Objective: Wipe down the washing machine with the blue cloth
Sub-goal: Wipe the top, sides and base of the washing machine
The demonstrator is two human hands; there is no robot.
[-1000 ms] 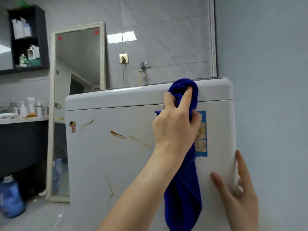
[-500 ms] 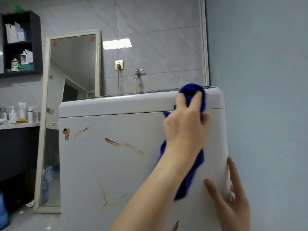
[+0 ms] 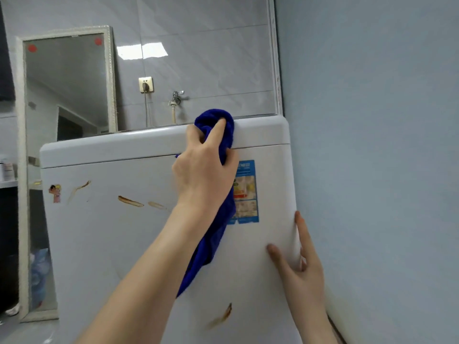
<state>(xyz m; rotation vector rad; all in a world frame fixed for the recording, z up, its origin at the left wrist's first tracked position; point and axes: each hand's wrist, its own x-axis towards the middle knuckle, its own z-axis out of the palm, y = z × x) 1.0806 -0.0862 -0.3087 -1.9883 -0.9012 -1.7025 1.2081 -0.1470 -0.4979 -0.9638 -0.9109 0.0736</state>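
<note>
The left hand (image 3: 203,170) gripped the blue cloth (image 3: 218,135) against the washing machine (image 3: 111,244); below-right, the right hand (image 3: 301,271) lay open, flat on its corner.

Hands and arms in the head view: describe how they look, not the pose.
Both are bare: the left hand and right hand wear no gloves, rings or watch, and no sleeves show on either forearm up to the frame edge. Nails are short and unpainted.

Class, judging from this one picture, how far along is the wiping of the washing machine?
Done: nothing clearly; no cleaned patch is evident. In hand: the left hand presses the blue cloth on the washing machine at its top edge, while the right hand steadies its corner. Left: brown streaks mid-panel, one near the cartoon sticker, another lower down.
</note>
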